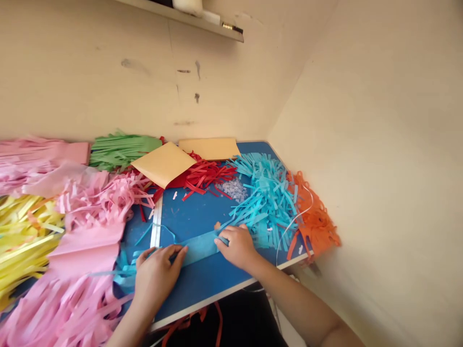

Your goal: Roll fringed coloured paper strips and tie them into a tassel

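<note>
From the head camera, both hands rest on a blue counter [202,212] set into the corner of a cream-walled room. The left hand [157,272] lies flat, palm down, its fingers spread over the near end of a light blue paper strip [198,246]; its grip is open and merely presses the paper against the counter. The right hand [237,246] sits at the far end of the same strip, fingertips curled down onto the paper where it meets a heap of blue fringed paper [265,202]; whether those fingers pinch the paper or only press it cannot be told. The strip lies slanted across the front of the counter, between the two hands, touching both.

Just right of the blue fringe, an orange fringed paper [316,217] hangs over the counter's right edge. Behind the hands lies a pile of red paper strips [204,176], with a small mound of pale paper bits [234,189] beside it. Two tan paper sheets [164,163] rest on the red strips near the wall. To the left sit green fringed paper [117,150], pink fringed paper [97,197] and yellow fringed paper [21,231]. A shelf [188,19] runs along the wall above.
</note>
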Action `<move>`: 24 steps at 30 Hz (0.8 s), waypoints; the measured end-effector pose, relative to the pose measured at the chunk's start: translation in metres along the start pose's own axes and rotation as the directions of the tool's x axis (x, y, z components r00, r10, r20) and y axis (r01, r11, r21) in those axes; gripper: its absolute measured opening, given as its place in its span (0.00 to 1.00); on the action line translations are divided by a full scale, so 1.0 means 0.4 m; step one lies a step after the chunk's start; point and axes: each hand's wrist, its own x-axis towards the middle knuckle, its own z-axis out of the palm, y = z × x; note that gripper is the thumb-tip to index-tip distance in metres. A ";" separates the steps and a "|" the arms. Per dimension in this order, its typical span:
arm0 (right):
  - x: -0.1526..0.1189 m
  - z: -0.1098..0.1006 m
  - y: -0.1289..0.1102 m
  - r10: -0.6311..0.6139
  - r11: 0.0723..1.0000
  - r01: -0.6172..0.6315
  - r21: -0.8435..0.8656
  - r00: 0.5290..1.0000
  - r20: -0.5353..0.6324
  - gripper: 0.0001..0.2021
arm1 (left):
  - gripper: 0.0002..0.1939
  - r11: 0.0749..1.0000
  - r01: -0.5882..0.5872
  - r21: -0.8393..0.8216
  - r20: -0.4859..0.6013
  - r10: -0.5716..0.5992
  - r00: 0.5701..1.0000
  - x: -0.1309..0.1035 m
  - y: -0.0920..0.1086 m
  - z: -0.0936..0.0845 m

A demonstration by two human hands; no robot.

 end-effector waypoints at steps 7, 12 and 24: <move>0.005 0.016 0.008 0.005 0.995 -0.005 -0.096 1.000 -0.004 0.15 | 0.21 0.981 0.014 0.192 0.026 -0.019 0.999 0.015 0.022 -0.009; 0.008 0.025 0.009 0.011 0.994 -0.014 -0.113 1.000 -0.026 0.14 | 0.24 0.962 -0.005 0.272 0.004 0.004 1.000 0.019 0.031 -0.006; 0.013 0.025 0.017 0.069 0.992 -0.070 -0.105 0.998 -0.006 0.16 | 0.21 0.966 -0.031 0.257 0.066 0.015 0.998 0.020 0.028 -0.011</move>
